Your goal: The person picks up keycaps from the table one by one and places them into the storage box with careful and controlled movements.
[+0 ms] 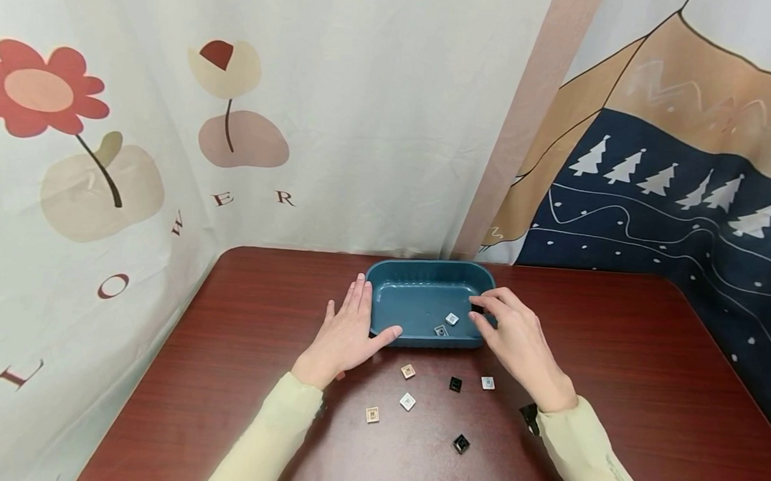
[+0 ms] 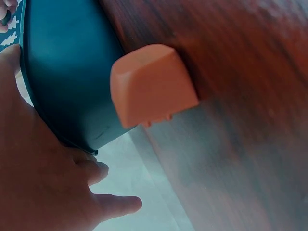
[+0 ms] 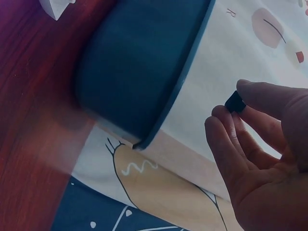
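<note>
A blue plastic tub (image 1: 408,306) stands at the back of the table, with a white keycap (image 1: 452,319) and a grey-looking keycap (image 1: 441,330) inside. My left hand (image 1: 345,332) rests against the tub's left end, fingers straight and thumb laid over the front rim. Over the tub's right end, my right hand (image 1: 520,336) pinches a small black keycap (image 3: 235,102) between thumb and fingertips. In the right wrist view it is held above the rim's level. An orange-beige keycap (image 2: 154,86) looms close in the left wrist view.
In front of the tub, several keycaps lie scattered: beige keycaps (image 1: 408,371), black ones (image 1: 456,384) and pale ones (image 1: 488,383). The dark red wooden table (image 1: 258,350) meets a printed curtain (image 1: 363,160) behind the tub.
</note>
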Motion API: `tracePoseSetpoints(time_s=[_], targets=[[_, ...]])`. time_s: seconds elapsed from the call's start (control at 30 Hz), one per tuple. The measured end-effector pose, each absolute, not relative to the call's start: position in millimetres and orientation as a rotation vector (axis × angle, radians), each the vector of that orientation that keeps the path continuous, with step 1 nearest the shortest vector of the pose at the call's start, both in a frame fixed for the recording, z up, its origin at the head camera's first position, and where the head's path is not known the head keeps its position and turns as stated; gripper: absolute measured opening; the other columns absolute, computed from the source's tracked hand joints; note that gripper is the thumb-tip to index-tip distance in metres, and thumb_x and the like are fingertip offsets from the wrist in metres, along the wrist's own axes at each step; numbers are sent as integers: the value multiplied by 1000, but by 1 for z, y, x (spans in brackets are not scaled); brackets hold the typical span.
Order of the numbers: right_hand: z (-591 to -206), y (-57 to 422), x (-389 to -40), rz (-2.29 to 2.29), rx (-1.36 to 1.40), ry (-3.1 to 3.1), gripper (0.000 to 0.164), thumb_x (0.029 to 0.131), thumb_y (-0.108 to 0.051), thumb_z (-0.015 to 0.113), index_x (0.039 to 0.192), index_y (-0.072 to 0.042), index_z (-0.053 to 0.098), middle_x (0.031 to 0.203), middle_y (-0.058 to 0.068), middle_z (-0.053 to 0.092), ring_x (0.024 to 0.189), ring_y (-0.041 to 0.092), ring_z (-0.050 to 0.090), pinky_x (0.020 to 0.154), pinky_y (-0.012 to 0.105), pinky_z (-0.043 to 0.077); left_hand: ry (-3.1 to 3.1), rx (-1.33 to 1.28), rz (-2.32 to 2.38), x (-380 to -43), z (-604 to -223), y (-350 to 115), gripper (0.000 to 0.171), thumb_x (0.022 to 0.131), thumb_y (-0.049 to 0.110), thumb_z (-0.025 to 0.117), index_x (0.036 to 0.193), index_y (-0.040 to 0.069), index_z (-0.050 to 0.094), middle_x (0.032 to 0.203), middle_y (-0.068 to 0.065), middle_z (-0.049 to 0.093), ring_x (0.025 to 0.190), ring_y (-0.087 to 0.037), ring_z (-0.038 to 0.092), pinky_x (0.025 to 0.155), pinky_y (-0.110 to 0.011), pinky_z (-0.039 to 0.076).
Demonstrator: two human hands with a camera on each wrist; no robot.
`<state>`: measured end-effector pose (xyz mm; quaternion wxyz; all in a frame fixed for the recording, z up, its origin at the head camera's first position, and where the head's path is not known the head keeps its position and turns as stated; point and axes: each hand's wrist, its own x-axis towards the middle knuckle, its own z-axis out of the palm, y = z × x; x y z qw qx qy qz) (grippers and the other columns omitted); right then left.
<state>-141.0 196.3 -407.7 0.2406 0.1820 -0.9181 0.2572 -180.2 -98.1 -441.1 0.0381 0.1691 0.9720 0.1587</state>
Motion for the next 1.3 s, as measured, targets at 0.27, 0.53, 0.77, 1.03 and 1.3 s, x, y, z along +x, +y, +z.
tracePoseSetpoints(time_s=[0.27,0.53,0.77,1.03,1.3], targets=[[-417,192,-150,650,521,-2552,25,85,-5,84,109,-1,78,103,10,68,85,22,67,68,39,57,2977,516,490,-180,-442,-99,111,95,80,41,164,-1,10,173,-15,0,159,-31,9,120,-67,16],[-423,189,-156,601,551,-2591,25,84,-3,85,108,0,79,102,11,67,87,24,68,67,38,58,2972,522,487,-181,-442,-99,111,95,80,41,164,-1,9,173,-13,-4,159,-31,8,121,-66,16],[-422,185,-159,596,552,-2638,24,86,-4,84,109,1,78,103,13,67,87,25,68,68,39,58,2978,521,478,-181,-442,-99,111,95,80,41,164,-1,10,173,-14,-2,159,-31,8,121,-66,16],[-421,182,-161,608,545,-2696,24,86,-4,83,109,1,78,105,13,68,90,26,70,72,43,58,2969,517,496,-179,-441,-99,111,95,79,42,164,-1,9,173,-14,-3,159,-31,8,121,-66,14],[-422,182,-161,599,533,-2754,25,87,-5,83,110,2,78,104,14,68,91,26,69,74,42,59,2969,516,488,-180,-442,-99,111,95,80,41,164,-1,9,173,-14,-4,159,-31,7,121,-66,15]])
